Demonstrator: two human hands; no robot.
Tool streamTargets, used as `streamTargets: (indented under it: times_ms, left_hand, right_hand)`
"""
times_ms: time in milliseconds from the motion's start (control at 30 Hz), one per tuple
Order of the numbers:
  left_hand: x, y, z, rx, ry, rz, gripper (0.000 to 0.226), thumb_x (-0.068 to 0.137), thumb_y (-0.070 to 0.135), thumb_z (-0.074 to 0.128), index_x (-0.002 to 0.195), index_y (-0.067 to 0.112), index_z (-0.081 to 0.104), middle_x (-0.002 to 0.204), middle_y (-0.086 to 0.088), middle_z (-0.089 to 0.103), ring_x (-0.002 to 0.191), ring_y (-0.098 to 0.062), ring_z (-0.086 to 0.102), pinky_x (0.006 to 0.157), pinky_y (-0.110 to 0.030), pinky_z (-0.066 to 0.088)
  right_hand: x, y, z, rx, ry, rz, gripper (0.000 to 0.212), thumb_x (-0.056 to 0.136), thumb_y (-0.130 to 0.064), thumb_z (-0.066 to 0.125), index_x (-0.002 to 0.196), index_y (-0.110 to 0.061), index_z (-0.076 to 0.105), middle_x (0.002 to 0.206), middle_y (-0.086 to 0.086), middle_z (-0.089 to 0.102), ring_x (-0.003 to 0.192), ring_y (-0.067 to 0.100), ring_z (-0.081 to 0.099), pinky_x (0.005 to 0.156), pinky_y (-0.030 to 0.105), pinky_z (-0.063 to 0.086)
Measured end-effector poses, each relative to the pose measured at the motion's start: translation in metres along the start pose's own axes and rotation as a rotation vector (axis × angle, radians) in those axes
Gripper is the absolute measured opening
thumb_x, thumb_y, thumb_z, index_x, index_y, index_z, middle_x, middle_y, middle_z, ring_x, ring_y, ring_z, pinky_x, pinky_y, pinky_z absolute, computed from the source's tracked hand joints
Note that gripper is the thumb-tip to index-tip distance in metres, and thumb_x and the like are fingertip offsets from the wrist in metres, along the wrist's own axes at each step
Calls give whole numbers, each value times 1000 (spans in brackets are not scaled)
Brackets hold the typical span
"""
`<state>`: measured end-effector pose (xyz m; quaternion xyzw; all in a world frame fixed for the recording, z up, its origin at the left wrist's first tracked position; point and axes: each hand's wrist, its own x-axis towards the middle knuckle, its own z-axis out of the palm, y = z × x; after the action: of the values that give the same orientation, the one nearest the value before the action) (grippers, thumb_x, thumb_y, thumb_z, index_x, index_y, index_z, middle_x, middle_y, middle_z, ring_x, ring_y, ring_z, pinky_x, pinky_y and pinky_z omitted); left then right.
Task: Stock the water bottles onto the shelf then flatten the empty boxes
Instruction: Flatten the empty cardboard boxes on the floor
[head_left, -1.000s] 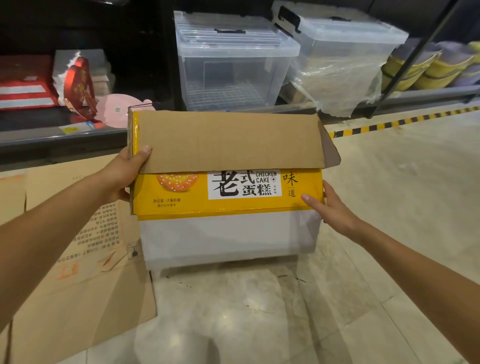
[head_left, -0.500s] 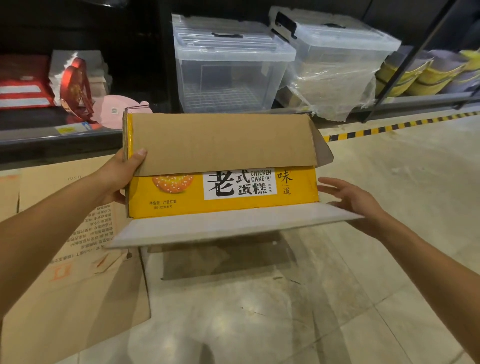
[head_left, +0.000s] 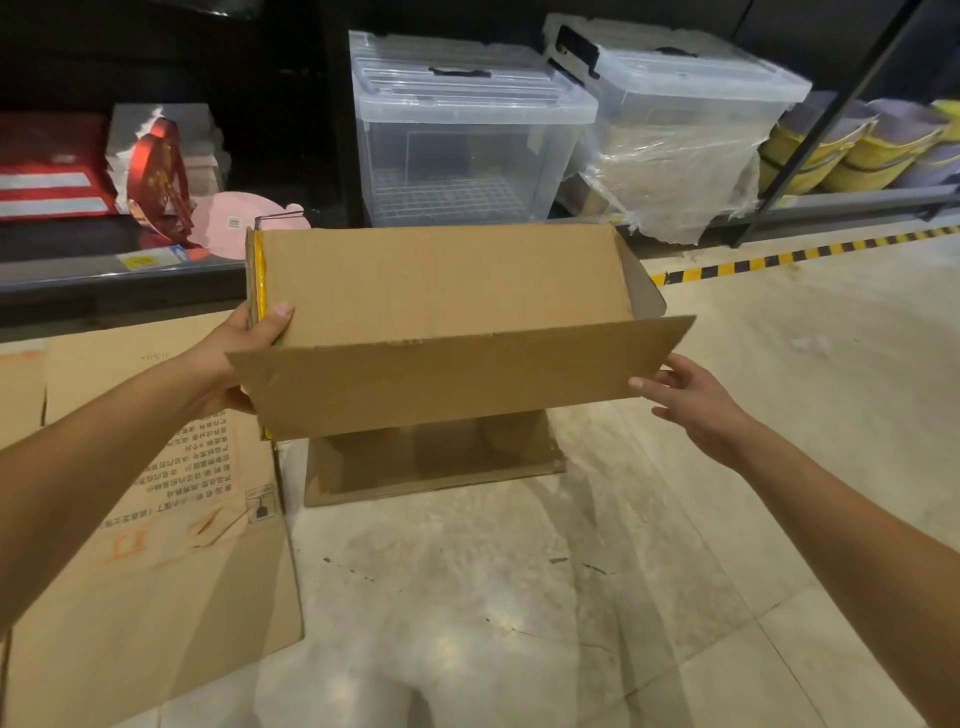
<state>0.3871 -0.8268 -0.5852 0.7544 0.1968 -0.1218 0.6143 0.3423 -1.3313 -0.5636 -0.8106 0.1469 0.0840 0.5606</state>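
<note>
front flap (head_left: 457, 384) is swinging up, now hiding the yellow print; left hand (head_left: 234, 353) is clamping the box (head_left: 441, 280) at its left end; right hand (head_left: 691, 400), fingers apart, is touching the flap's right edge.

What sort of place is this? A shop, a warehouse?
Probably a shop aisle or stockroom. The dark shelf has a price label on its edge, clear lidded storage bins and stacked yellow basins sit there like goods, and flattened cardboard lies on the floor beside the cardboard box held up.
</note>
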Motion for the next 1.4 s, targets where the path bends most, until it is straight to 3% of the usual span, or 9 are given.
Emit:
streamTargets:
  times_ms: [200,300,433,633,733,867,1000,1167,1400]
  left_hand:
    - [1,-8,-11,-36,-77,30,96,59,92,72,143,56,42,139,-2,62,123,-40,61,87,-77,50]
    - [-6,-3,-5,-26,-84,35,88,67,91,66,144,57,39,137,-1,62,121,-37,62,89,-73,52]
    - [-17,-2,4,-21,-94,21,66,89,80,52,145,47,41,127,-4,67,117,-33,65,92,-63,55]
    - [-35,-13,11,-195,-14,67,47,102,60,49,139,30,50,136,-7,60,118,-27,62,93,-55,57]
    - [-46,-14,12,-395,-52,118,60,100,71,37,140,30,57,144,2,58,130,-25,57,104,-55,51]
    - [-52,-10,12,-223,-7,209,47,103,50,54,146,30,49,137,6,61,125,-16,61,92,-40,55]
    - [-56,2,8,-59,58,142,34,100,61,53,122,36,60,125,6,67,118,-20,64,89,-45,57]
    - [-62,19,6,70,81,-43,65,94,75,48,122,19,64,112,-9,70,100,-30,69,73,-44,61]
    - [-67,41,-20,-38,20,-184,56,92,71,56,115,19,56,90,-12,69,85,-28,73,63,-42,62]
  right_hand:
    - [5,3,12,-12,13,-45,64,89,-51,74,144,-25,53,132,-4,64,125,16,60,109,53,47]
    - [6,4,17,10,-21,-39,106,61,-84,75,145,-24,50,141,-6,59,130,14,56,104,49,51]
    - [15,5,26,28,21,29,84,83,-66,65,148,-19,40,148,-1,47,132,22,52,105,54,52]
    - [26,6,36,22,144,117,66,89,-57,70,131,-12,48,134,3,51,125,23,53,104,53,52]
    - [27,-2,40,24,170,115,57,89,-58,71,120,-14,53,133,4,55,123,23,55,102,51,53]
    - [23,-18,44,15,208,94,37,92,-54,70,97,-20,55,127,2,55,119,23,53,104,49,49]
    - [22,-37,41,-96,303,87,59,89,-62,69,114,-10,55,125,9,56,110,27,52,95,46,50]
    - [17,-51,36,-337,361,23,82,91,-73,55,143,-11,44,140,13,54,124,34,53,87,43,44]
    - [23,-73,33,-719,305,-11,83,88,-85,34,139,-21,49,130,10,60,116,34,58,90,50,49]
